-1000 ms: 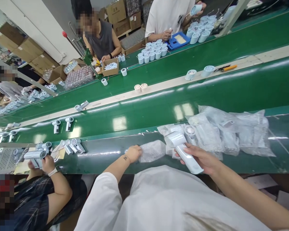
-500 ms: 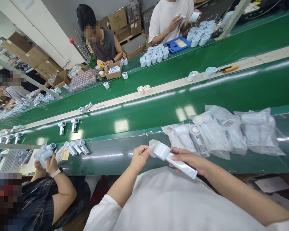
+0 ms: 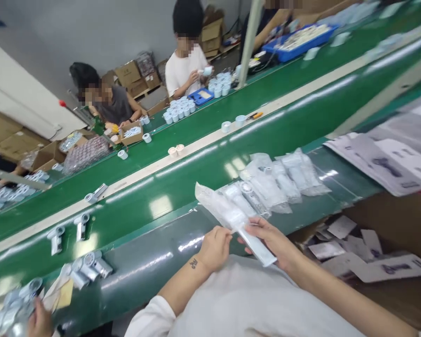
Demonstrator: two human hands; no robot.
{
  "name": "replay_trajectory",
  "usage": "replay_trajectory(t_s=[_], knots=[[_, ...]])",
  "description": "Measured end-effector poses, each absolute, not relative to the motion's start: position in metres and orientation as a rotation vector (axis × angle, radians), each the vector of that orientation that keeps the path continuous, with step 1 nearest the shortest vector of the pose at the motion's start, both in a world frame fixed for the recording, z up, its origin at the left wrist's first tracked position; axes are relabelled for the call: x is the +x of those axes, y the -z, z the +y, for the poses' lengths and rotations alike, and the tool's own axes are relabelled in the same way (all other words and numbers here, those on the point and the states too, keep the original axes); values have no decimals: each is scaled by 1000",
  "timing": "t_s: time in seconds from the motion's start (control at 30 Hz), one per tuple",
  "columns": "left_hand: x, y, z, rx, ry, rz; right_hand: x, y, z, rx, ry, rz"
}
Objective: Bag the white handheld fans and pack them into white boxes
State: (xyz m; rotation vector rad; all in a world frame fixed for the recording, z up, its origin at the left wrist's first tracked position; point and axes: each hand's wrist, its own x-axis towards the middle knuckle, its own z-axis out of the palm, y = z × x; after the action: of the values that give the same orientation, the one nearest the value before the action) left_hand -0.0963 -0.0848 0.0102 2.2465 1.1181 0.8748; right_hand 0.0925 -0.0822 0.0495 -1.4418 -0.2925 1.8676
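Clenching the white handle of a handheld fan (image 3: 257, 245), the right hand (image 3: 272, 241) holds it just above a green conveyor belt (image 3: 150, 264), while the left hand (image 3: 215, 248) grasps a clear plastic bag (image 3: 214, 201) pulled over the fan's head, its fingers closed on the film near the handle. From where I stand, the bag tilts up and away over the belt, and the handle's end pokes out toward the person's chest. Just beyond lies a heap of bagged fans (image 3: 277, 180). To the right, a cardboard box (image 3: 389, 215) holds loose printed leaflets (image 3: 340, 227), and larger printed sheets (image 3: 382, 159) rest beside the belt. At lower left, a co-worker's hand (image 3: 40, 323) stays apart, near unbagged fan parts (image 3: 89, 267)
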Motion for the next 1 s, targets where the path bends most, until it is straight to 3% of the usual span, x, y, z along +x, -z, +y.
replay_trajectory(t_s=[0.33, 0.5, 0.7, 0.83, 1.0], knots=[[-9, -42, -70, 1425, -285, 818, 149, -16, -161, -1532, -1701, -323], [25, -43, -56, 1412, -230, 853, 212, -57, -165, -1799, -1307, -959], [80, -95, -10, 1282, -335, 773, 302, -129, -117, -1375, -1540, -1003], [132, -121, 29, 1510, -282, 648, 325, -125, -66, -1043, -1535, -1062], [199, -103, 55, 1477, -234, 687, 389, -105, 1, -1073, -1492, -1144]])
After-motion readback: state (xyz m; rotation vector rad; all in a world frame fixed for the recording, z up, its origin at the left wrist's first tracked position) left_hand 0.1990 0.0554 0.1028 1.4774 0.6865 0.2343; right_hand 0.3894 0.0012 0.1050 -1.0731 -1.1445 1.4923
